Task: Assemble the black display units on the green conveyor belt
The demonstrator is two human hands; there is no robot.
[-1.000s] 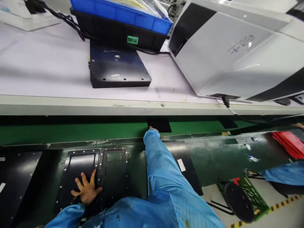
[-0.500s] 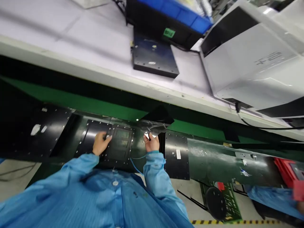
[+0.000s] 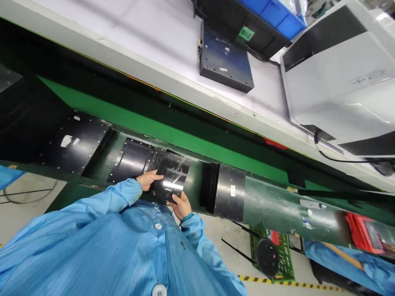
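Observation:
A thin, glossy black panel (image 3: 173, 169) with bright reflections is tilted in front of me, above the conveyor line. My left hand (image 3: 148, 180) grips its left edge, thumb on top. At the lower right corner, my right hand (image 3: 181, 204) pinches the panel between thumb and fingers; a teal band circles that wrist. Partly under the panel lies a black plate fixture (image 3: 132, 160) with small light studs along its borders. What sits in the covered part of the fixture is hidden.
More studded black plates lie on the green conveyor (image 3: 268, 201): a left plate (image 3: 77, 142) and a right plate (image 3: 231, 191). Beyond the white shelf edge stand a black box (image 3: 226, 61), a blue bin (image 3: 277, 18) and a white machine (image 3: 339, 82). Another person's sleeve (image 3: 333, 259) shows at lower right.
The black panel has come left and down from behind my right hand to over the fixture. My left hand, previously on the fixture, now grips the panel too. The view has shifted.

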